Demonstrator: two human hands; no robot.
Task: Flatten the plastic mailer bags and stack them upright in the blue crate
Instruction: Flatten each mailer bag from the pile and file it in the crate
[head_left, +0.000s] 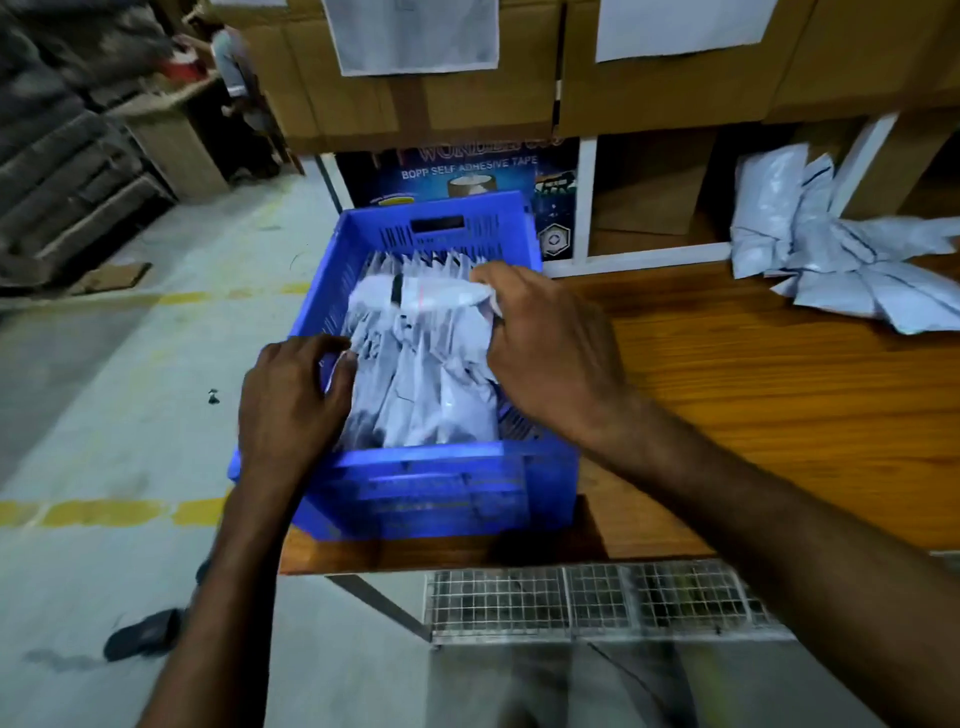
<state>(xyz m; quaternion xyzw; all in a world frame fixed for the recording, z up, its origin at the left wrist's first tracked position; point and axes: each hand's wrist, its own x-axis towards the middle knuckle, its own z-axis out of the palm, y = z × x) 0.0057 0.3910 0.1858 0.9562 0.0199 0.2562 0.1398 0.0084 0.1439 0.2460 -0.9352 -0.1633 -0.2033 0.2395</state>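
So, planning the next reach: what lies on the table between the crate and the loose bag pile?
Nothing: the head view shows only bare table between crate and pile.

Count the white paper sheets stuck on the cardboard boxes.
2: one sheet on the cardboard box above the blue crate, the other sheet on the box to its right. More may be out of frame.
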